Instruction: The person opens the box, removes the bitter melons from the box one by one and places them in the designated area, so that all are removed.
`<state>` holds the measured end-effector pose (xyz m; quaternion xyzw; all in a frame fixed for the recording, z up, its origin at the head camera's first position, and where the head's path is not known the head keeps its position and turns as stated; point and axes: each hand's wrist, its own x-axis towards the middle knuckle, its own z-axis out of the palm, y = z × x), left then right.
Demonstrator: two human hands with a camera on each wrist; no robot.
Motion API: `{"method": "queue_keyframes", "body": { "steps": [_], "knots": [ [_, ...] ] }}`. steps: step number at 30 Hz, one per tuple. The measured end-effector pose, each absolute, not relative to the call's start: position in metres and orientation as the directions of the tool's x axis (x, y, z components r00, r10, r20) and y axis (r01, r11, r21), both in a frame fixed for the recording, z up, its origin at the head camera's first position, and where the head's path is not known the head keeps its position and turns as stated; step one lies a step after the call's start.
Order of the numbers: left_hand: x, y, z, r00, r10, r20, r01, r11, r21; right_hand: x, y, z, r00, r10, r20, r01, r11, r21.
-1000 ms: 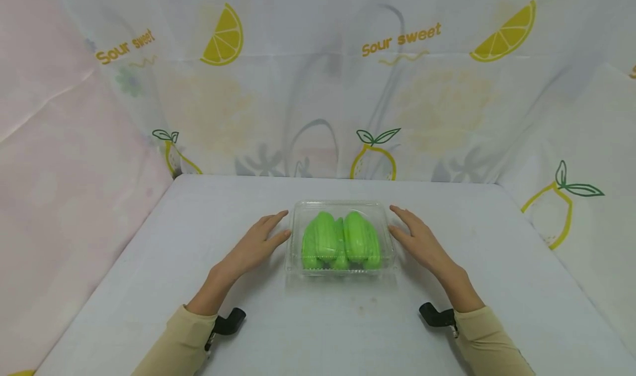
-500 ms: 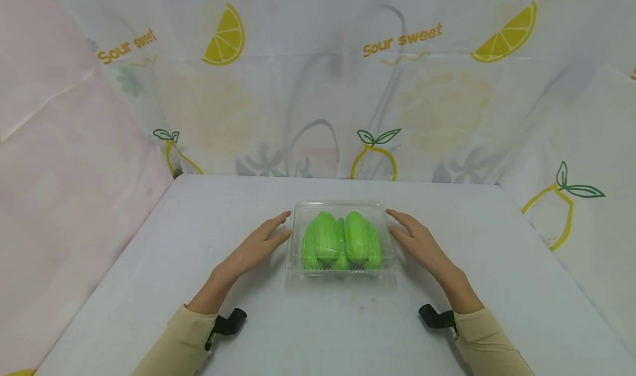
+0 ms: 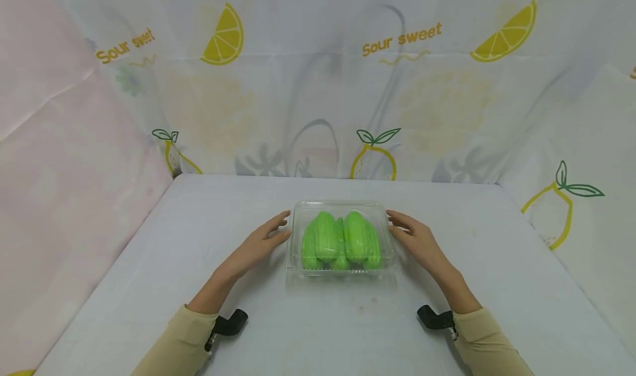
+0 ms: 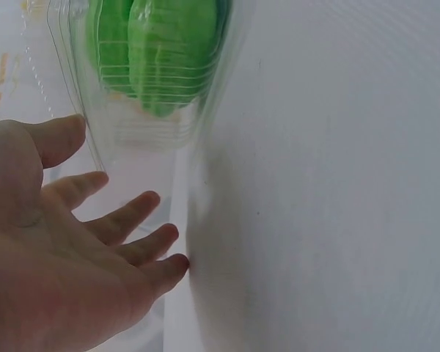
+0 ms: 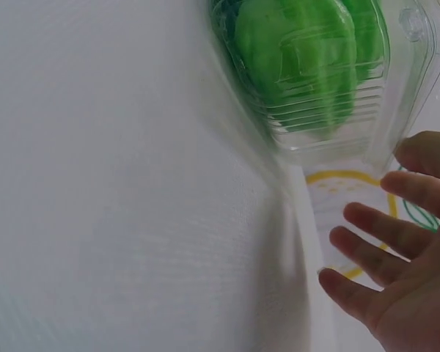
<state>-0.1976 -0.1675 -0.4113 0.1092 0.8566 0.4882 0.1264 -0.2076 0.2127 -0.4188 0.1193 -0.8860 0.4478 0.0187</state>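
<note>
A clear plastic clamshell box (image 3: 343,273) sits closed on the white table, long side facing me. Inside it lie several bright green, elongated, ridged pieces (image 3: 355,238). My left hand (image 3: 258,242) is at the box's left side, its thumb and fingertips right by the rim. In the left wrist view the fingers (image 4: 125,218) are spread and gently bent, palm toward the box. At the opposite side, my right hand (image 3: 419,242) mirrors it, thumb close to the rim. Its fingers (image 5: 385,231) appear spread in the right wrist view, holding nothing.
White cloth covers the table (image 3: 338,332). A printed lemon-pattern curtain (image 3: 318,89) rises behind the table's back edge, with more fabric along both sides. Each wrist carries a black camera mount, the left mount (image 3: 231,322) and the right mount (image 3: 434,317).
My right hand's fingertips have come slightly lower and nearer the box. The left fingertips have shifted a little toward it too. The box has stayed in place.
</note>
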Motion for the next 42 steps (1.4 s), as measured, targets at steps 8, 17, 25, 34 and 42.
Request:
{"method": "queue_keyframes", "body": {
  "steps": [8, 17, 25, 34, 42],
  "knots": [
    [-0.1985, -0.1655, -0.4123, -0.941, 0.319, -0.111, 0.043, 0.44, 0.897, -0.2097, 0.2124, -0.4209, -0.98, -0.178, 0.086, -0.156, 0.435, -0.887],
    [-0.1995, -0.1632, -0.4121, -0.947, 0.306, -0.101, 0.04, 0.423, 0.905, -0.2112, 0.2113, -0.4211, -0.977, -0.208, -0.051, 0.013, 0.176, -0.984],
    [-0.2002, -0.1638, -0.4132, -0.952, 0.29, -0.098, 0.026, 0.395, 0.918, -0.2113, 0.2099, -0.4201, -0.976, -0.198, -0.088, 0.071, 0.091, -0.993],
    [-0.2017, -0.1657, -0.4157, -0.942, 0.313, -0.121, -0.015, 0.32, 0.947, -0.2125, 0.2099, -0.4217, -0.976, -0.193, -0.097, 0.08, 0.09, -0.993],
    [-0.2007, -0.1645, -0.4147, -0.944, 0.31, -0.116, -0.018, 0.303, 0.953, -0.2139, 0.2096, -0.4208, -0.975, -0.191, -0.11, 0.099, 0.066, -0.993]
  ]
}}
